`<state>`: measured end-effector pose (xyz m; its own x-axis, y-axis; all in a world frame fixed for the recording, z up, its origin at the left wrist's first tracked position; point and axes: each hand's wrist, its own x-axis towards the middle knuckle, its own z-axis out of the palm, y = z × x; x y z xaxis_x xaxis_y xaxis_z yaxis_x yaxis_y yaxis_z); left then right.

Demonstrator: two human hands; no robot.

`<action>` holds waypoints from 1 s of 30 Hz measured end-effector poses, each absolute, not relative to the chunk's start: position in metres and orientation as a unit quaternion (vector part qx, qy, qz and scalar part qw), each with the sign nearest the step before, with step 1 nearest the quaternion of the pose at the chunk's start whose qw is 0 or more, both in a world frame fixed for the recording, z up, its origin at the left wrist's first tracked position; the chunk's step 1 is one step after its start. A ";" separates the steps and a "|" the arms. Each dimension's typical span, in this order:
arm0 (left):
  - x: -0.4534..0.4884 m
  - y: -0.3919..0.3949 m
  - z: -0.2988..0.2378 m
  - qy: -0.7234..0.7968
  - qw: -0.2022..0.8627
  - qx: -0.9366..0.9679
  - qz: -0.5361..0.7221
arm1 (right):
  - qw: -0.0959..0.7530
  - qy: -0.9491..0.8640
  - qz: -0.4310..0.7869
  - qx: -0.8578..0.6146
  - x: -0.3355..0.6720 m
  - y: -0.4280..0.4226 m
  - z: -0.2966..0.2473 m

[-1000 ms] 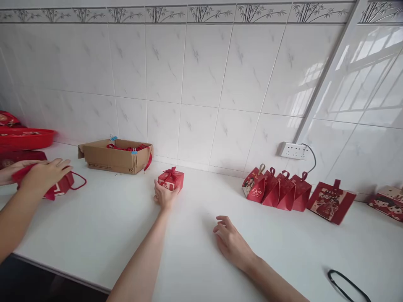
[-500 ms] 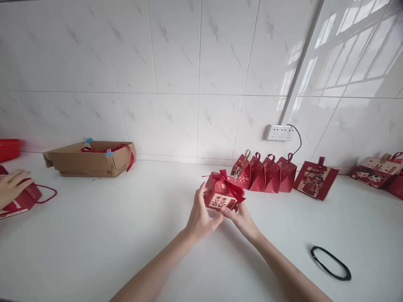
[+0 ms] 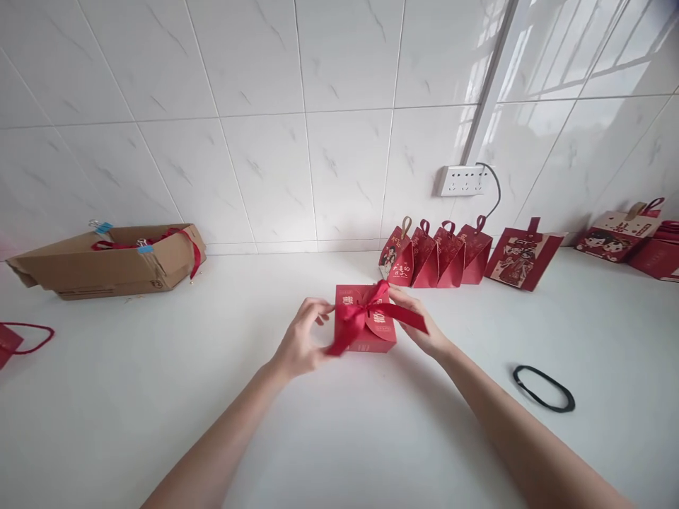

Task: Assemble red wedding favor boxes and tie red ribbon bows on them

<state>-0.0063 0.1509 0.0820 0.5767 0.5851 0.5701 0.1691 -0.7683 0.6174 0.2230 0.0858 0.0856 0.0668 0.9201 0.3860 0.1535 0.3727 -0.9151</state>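
Observation:
A red gift box (image 3: 366, 339) with gold lettering sits on the white table in front of me, its top facing up. A red ribbon bow (image 3: 366, 309) is tied over its lid, with tails hanging to both sides. My left hand (image 3: 303, 341) is at the box's left side, fingers curved and apart; its thumb is beside the left ribbon tail. Around the right side and far corner rests my right hand (image 3: 419, 326), its thumb partly hidden behind the right tail.
Several red handled boxes (image 3: 450, 258) stand by the wall, beside a flatter red box (image 3: 525, 258). More boxes (image 3: 610, 240) are at far right. A cardboard box (image 3: 117, 261) holding ribbon is at left, with a red corded bag (image 3: 10, 343) nearer. A black band (image 3: 544, 389) lies at right.
The gift box has turned from showing its front to showing its top. My left hand has loosened and drawn leftward. The view has tilted down, and the other person's hand at left is out of sight.

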 end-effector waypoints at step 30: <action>0.015 0.119 0.089 0.283 0.288 0.788 0.465 | 0.641 -0.412 0.500 -0.412 0.198 0.069 0.103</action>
<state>0.0152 0.1190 0.0890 0.4075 0.7141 0.5692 0.1795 -0.6738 0.7168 0.1975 0.0686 0.1031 0.1616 0.9800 0.1161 -0.3007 0.1609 -0.9400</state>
